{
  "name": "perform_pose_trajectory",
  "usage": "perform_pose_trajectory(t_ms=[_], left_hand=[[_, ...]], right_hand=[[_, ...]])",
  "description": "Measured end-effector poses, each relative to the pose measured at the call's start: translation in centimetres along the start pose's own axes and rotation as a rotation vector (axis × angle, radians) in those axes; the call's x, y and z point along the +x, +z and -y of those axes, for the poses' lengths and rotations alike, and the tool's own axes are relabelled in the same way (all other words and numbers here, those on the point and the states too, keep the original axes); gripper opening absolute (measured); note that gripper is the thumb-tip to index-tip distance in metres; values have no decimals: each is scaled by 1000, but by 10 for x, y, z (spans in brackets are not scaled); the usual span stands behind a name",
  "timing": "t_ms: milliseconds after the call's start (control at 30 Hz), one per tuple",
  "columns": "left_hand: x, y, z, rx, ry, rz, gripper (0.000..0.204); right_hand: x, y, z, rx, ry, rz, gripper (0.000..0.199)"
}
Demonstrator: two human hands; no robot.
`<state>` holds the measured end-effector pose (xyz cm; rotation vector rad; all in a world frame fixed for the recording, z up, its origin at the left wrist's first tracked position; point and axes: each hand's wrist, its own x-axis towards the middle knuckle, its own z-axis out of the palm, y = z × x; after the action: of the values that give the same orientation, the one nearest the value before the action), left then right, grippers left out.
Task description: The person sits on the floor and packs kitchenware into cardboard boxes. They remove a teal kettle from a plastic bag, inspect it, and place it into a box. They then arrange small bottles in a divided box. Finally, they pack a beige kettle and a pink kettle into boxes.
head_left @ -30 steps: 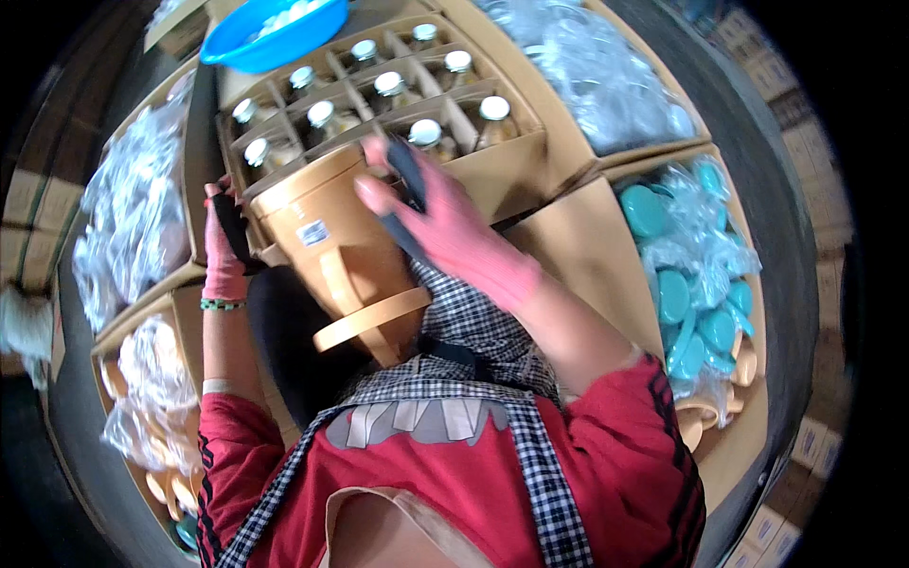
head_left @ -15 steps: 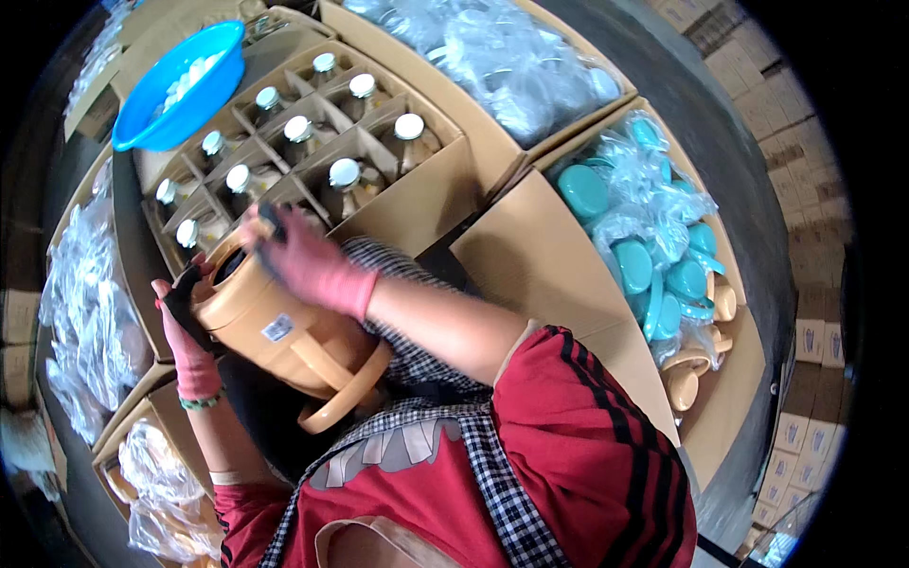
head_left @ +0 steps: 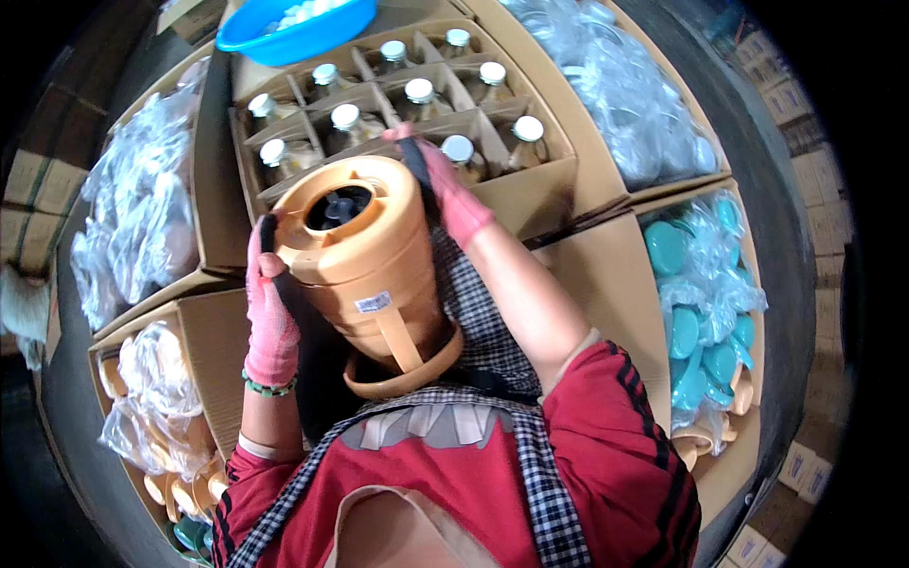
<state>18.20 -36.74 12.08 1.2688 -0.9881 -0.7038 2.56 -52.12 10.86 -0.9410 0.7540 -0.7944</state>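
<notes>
I hold an orange plastic jug body (head_left: 365, 270) upright against my checked apron, its open top with a dark inner part facing up and its handle toward me. My left hand (head_left: 270, 317), in a pink glove, grips the jug's left side. On the far right of the rim, my right hand (head_left: 445, 185), also in a pink glove, is clasped over the top edge. Just beyond the jug stands a divided cardboard box (head_left: 530, 194) of glass inner flasks with pale caps (head_left: 419, 91).
A blue basin (head_left: 298, 33) sits at the back of the divided box. Cartons of clear plastic bags stand at the left (head_left: 142, 208) and back right (head_left: 625, 104). A carton at the right holds teal lids (head_left: 701, 312) in bags. Orange parts lie bagged at lower left (head_left: 156, 407).
The jug has been turned upright, its open top now facing up. My right hand moved from the jug's top to its far right rim; the left hand stays on its left side.
</notes>
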Motion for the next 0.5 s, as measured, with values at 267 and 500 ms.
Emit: perform_pose_trajectory(t_ms=[267, 500], left_hand=[[9, 1, -18, -168, 9, 164, 65], [32, -30, 14, -669, -361, 46, 42]], right_hand=[[-32, 7, 2, -178, -124, 80, 61], [-72, 42, -7, -822, -714, -37, 55]])
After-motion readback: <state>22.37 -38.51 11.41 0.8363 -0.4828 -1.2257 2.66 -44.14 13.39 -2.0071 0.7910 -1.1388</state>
